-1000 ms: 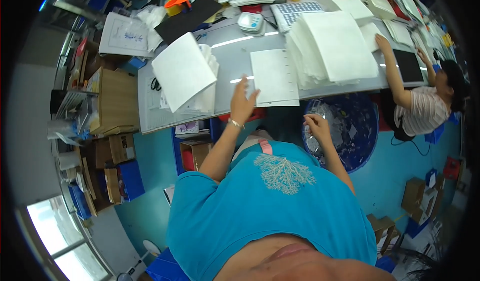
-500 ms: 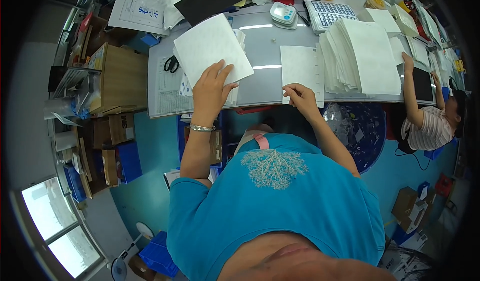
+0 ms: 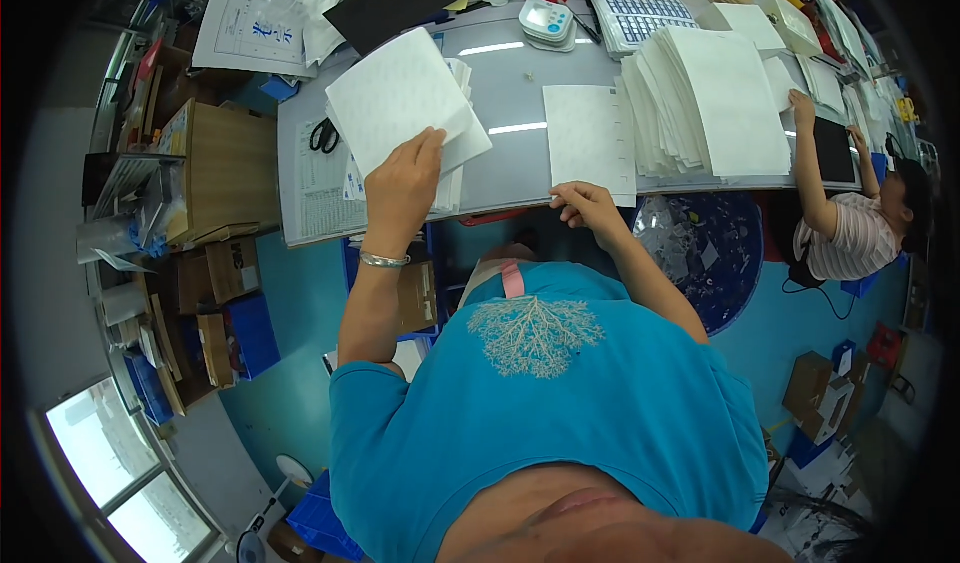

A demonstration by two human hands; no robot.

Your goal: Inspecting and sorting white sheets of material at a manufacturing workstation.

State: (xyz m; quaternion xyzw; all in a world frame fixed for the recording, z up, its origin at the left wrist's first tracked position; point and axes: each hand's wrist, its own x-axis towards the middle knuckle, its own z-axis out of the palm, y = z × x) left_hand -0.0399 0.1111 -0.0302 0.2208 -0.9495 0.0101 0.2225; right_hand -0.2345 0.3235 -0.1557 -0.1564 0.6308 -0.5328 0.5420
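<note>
My left hand [image 3: 405,178] has its fingers closed over the near right corner of the top white paper sheet [image 3: 395,93] of a small pile. That corner is pulled back a little, so a strip of the sheet below [image 3: 470,146] shows. My right hand [image 3: 590,208] is at the table's front edge, beside the near left corner of a flat white sheet [image 3: 585,128]. Its fingers are bent loosely and somewhat apart, with nothing visible in them. A tall, fanned stack of white sheets [image 3: 735,103] stands to the right of it.
Black scissors [image 3: 324,135] lie left of the pile on printed sheets [image 3: 318,188]. Farther back are a small white device [image 3: 548,21] with blue buttons and a gridded white tray [image 3: 640,21]. A round blue bin [image 3: 735,288] stands below the table. At right, a person [image 3: 850,223] works.
My left hand has turned, its fingers drawn together at the sheet's corner, and the top sheet has shifted off the one beneath. My right hand's fingers have loosened slightly. The whole view has shifted a little.
</note>
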